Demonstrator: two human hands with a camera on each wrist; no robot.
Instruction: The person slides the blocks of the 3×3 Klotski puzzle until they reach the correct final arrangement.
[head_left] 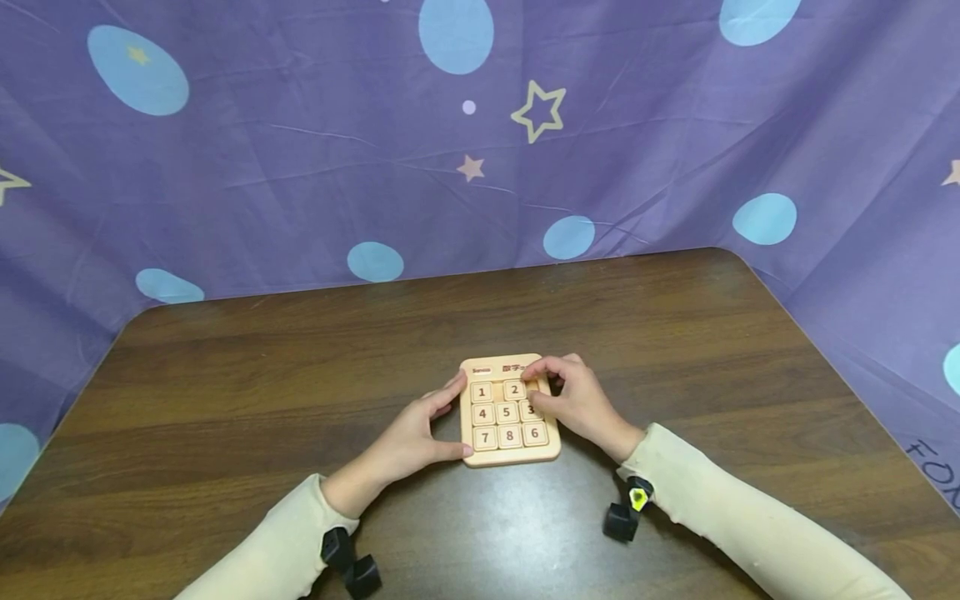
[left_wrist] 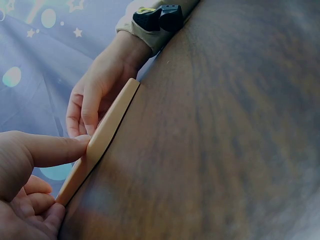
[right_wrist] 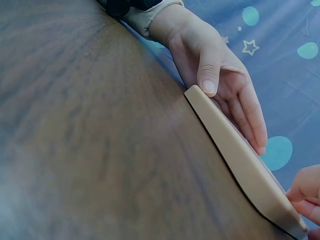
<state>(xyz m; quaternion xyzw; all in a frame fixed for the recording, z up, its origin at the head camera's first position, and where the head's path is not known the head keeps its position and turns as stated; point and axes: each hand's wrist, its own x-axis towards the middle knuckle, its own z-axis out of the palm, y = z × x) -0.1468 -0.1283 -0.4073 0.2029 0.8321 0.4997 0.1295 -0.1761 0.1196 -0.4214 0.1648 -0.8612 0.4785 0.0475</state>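
Observation:
A pale sliding number puzzle (head_left: 512, 457) lies flat on the table, its tiles numbered 1 to 8. Tile 2 (head_left: 514, 389) sits between the middle and right columns of the top row, with a gap between it and tile 1 (head_left: 482, 392). My left hand (head_left: 412, 433) steadies the puzzle's left side, thumb by the lower corner and extended fingers along the upper edge. Over the upper right part reaches my right hand (head_left: 581, 402), its index finger and thumb at tile 2's right side. That hand partly covers tile 3 (head_left: 531, 409) and the printed heading.
The brown wooden table (head_left: 300, 358) spreads around the puzzle. Behind it hangs a purple cloth (head_left: 300, 167) with blue dots and stars. Black wrist cameras sit on the left cuff (head_left: 352, 562) and right cuff (head_left: 628, 510).

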